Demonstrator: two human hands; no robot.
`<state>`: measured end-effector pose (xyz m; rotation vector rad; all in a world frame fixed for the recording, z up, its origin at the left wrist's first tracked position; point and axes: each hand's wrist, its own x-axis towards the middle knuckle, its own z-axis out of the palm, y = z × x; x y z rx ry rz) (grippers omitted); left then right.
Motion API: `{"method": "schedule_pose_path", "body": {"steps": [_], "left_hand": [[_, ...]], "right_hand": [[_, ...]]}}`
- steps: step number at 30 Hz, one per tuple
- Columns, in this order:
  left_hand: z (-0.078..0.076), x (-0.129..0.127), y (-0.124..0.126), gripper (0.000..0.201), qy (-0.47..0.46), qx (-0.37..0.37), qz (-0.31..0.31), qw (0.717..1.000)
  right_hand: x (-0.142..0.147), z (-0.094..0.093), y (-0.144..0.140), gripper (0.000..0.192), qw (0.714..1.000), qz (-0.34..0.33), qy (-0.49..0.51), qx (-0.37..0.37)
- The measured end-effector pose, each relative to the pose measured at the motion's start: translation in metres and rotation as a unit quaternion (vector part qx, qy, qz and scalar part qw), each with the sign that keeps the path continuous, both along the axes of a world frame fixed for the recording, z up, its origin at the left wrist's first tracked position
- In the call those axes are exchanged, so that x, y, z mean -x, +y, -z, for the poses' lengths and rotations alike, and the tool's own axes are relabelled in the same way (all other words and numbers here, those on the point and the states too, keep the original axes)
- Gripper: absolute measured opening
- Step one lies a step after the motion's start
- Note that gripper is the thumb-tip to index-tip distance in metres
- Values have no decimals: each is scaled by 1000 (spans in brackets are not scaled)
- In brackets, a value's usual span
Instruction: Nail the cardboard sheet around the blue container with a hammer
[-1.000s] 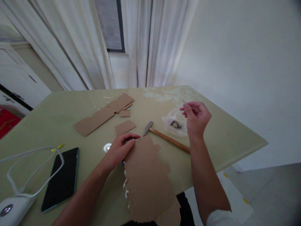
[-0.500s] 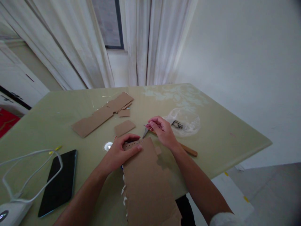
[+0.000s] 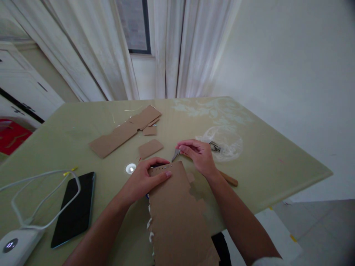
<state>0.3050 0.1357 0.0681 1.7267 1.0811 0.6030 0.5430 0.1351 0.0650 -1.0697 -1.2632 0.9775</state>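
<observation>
A long brown cardboard piece lies toward me, with a row of small dots, some shiny, along its far edge and white ragged bits down its left side. My left hand grips its far left corner, thumb on top and fingers around the edge. Just beyond that edge, my right hand is closed in a pinch on a thin, nail-like metal pin, apart from the cardboard. Under the right hand and forearm lies a tool with a wooden handle and a grey metal head, partly hidden.
A clear plastic bag with dark nails sits right of my right hand. Cardboard scraps lie farther back, and a white round object by my left hand. At left are a black tablet and a white cable.
The pin in my right hand has turned from nearly level to pointing more downward. The whole view has shifted slightly; my left hand keeps its grip on the cardboard.
</observation>
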Motion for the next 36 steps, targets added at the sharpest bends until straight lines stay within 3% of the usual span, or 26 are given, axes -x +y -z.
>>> {"method": "schedule_pose_path", "body": {"steps": [11, 25, 36], "left_hand": [[1, 0, 0, 43, -9, 10, -1, 1000], [1, 1, 0, 43, -13, -2, 6, 1000], [2, 1, 0, 41, -14, -4, 6, 1000]], "right_hand": [[-3, -4, -8, 13, 986, -98, -120, -56], [-4, -9, -9, 18, 960, -101, -192, -178], [-5, -9, -10, 16, 955, -89, -214, -188]]}}
